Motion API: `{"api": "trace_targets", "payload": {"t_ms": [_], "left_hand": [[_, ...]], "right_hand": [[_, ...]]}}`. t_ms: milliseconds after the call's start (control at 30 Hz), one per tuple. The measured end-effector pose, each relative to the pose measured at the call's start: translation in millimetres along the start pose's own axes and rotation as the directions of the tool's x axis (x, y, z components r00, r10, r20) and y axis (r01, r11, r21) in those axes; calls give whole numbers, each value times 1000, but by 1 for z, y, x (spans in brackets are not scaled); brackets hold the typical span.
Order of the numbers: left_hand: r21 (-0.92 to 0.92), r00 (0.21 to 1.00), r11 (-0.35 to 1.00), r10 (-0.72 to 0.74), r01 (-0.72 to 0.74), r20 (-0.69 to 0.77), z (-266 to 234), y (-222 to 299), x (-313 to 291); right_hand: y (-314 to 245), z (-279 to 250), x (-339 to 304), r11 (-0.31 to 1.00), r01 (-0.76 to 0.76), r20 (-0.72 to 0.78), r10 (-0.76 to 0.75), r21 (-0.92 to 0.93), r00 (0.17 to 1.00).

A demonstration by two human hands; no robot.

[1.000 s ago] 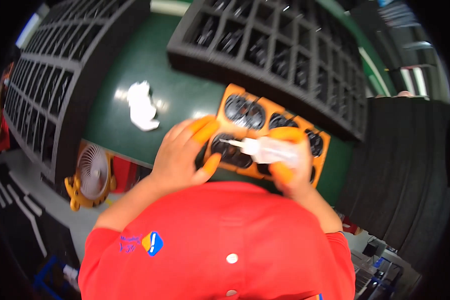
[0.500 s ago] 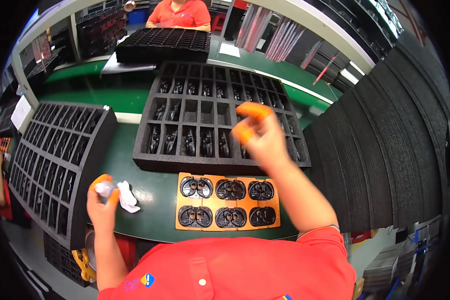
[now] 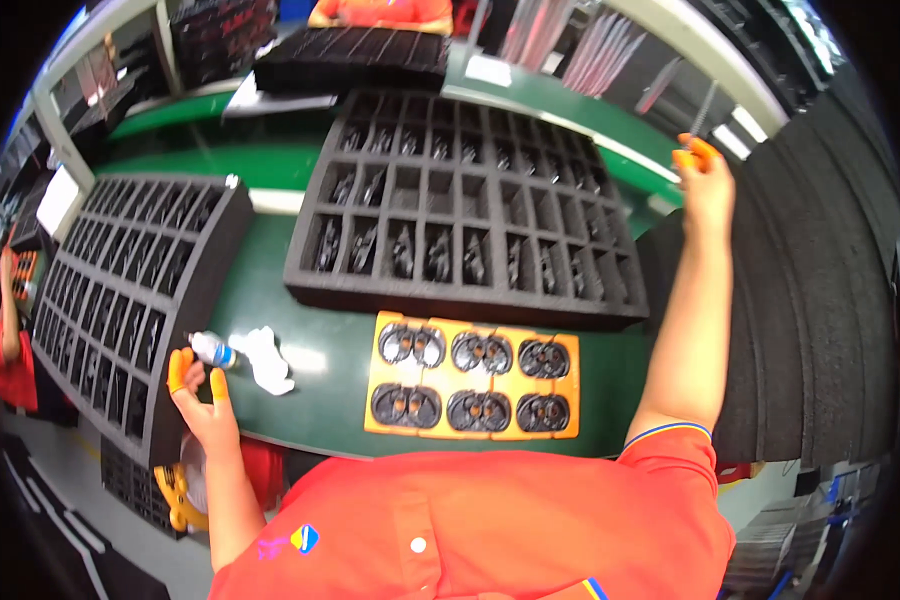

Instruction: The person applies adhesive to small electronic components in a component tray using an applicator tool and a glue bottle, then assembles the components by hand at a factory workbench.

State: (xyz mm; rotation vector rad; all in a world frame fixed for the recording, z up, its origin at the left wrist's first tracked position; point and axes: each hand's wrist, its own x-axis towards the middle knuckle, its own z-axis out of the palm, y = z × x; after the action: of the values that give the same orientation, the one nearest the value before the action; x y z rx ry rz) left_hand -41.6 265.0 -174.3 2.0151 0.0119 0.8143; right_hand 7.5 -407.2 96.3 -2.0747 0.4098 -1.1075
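My left hand [image 3: 202, 396] wears orange finger cots and has its fingers spread beside a small clear bottle with a blue band [image 3: 212, 350]. The bottle tilts on the green table, next to a crumpled white cloth [image 3: 267, 361]. Raised at the far right, my right hand [image 3: 707, 180] has its cotted fingers curled. A thin, slanted grey strip [image 3: 708, 108] meets its fingertips; what the fingers grip is too small to make out. Between my arms lies an orange tray [image 3: 443, 384] with several black oval housings [image 3: 479, 411] in its recesses.
A large black foam tray [image 3: 460, 302] with black parts in its compartments stands beyond the orange tray. Another foam tray [image 3: 195, 275] stands at left. Black foam sheets [image 3: 770, 300] are stacked at right. Across the table a person [image 3: 390, 12] is behind a black tray [image 3: 355, 75].
My right hand has swung from above the large foam tray out to the far right. My left fingers have come off the bottle, which now rests on the table. The whole view has shifted.
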Motion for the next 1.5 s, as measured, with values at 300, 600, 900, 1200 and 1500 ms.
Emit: {"api": "trace_targets", "payload": {"t_ms": [300, 600, 900, 1200, 1500], "left_hand": [[-160, 676, 919, 376, -360, 634, 33, 127, -5], [-418, 642, 875, 470, -246, 606, 95, 127, -39], [-270, 397, 916, 375, -296, 838, 82, 130, -31], [-273, 407, 911, 387, -310, 827, 86, 125, -29], [-286, 393, 898, 409, -335, 824, 86, 126, -26]], "right_hand": [[-65, 71, -247, 594, -663, 780, 92, 455, 618], [-85, 96, -299, 243, -893, 924, -47, 378, 378], [-82, 128, -287, 989, -143, 799, 66, 26, 598], [-92, 148, -287, 899, 437, 848, -250, 24, 467], [-92, 138, -285, 742, 661, 865, -400, 112, 303]]}}
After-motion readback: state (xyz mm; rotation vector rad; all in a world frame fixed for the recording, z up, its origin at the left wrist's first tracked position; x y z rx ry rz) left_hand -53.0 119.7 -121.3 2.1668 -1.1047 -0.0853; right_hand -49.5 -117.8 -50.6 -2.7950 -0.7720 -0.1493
